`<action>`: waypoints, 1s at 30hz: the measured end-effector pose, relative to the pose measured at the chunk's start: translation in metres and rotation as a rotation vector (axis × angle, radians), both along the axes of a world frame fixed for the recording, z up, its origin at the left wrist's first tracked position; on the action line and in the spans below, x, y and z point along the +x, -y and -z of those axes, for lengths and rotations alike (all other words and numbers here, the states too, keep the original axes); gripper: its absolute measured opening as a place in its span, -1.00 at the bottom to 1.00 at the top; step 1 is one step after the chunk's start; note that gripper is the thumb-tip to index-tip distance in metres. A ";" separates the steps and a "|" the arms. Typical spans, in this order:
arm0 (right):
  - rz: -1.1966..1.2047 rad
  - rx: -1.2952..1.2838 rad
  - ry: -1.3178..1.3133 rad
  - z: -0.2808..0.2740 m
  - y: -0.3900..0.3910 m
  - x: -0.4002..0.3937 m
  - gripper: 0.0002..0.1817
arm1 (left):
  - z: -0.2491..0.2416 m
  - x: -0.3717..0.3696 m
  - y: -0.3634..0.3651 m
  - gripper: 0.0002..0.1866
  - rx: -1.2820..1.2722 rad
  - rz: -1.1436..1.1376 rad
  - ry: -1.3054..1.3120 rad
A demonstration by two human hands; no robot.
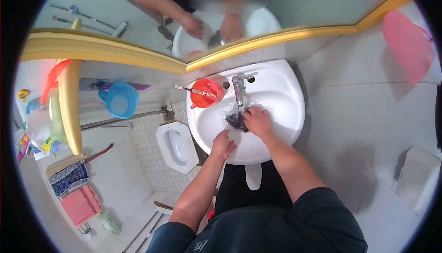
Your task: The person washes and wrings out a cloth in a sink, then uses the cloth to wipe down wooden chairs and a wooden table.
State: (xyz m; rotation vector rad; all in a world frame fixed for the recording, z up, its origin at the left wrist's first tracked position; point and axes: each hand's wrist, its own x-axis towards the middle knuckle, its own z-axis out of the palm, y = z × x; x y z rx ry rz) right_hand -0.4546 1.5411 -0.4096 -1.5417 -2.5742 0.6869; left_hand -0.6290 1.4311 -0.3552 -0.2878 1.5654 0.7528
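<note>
In the white washbasin (202,133), a dark, wet, cloth-like bundle (236,121) lies below the faucet (238,89), and water runs down onto it. My right hand (258,122) has its fingers bent over the right side of this bundle and grips it; the fingertips are partly hidden. Just inside the basin's front left part, my left hand (223,146) hovers apart from the bundle, fingers spread and holding nothing. A red cup (206,94) with a toothbrush (197,90) across its top stands on the basin's left ledge.
A gold-framed mirror (276,37) hangs above the basin. A blue cup (121,100) hangs on the left wall, with a squat toilet (177,147) below. Towels (81,204) hang at lower left. A pink basin (408,46) is on the right wall.
</note>
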 end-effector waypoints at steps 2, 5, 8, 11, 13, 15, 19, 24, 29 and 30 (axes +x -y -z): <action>-0.036 0.021 0.039 0.005 0.000 0.007 -0.65 | -0.003 0.001 -0.001 -0.28 -0.006 -0.012 0.045; 0.056 -0.008 0.296 0.018 0.009 -0.006 -0.64 | -0.004 0.008 -0.002 -0.26 -0.020 -0.033 0.092; -0.380 0.007 -0.021 -0.013 -0.006 0.027 -0.66 | 0.000 0.014 -0.004 -0.20 -0.046 0.009 0.120; 0.257 -0.144 0.141 -0.002 -0.003 0.008 -0.49 | 0.008 0.022 -0.012 -0.18 -0.080 -0.046 0.200; 0.273 -0.437 0.039 -0.006 0.001 -0.003 -0.46 | 0.000 0.029 -0.025 -0.18 -0.144 -0.090 0.265; 0.187 -0.562 -0.079 -0.028 0.009 -0.013 -0.43 | -0.005 0.025 -0.041 -0.26 -0.100 -0.086 0.390; -0.069 -0.427 -0.089 -0.137 0.036 -0.011 -0.54 | 0.024 0.017 -0.048 -0.53 0.150 -0.098 0.540; -0.129 -0.504 -0.324 -0.160 0.008 0.031 -0.53 | -0.006 0.044 -0.041 -0.69 0.205 -0.075 0.374; 0.437 -0.605 -0.748 -0.150 -0.018 0.034 -0.39 | -0.115 0.065 -0.050 -0.43 0.389 -0.339 0.679; 0.566 -0.810 -0.910 -0.150 -0.015 0.027 -0.39 | -0.126 0.065 -0.050 -0.44 0.423 -0.353 0.720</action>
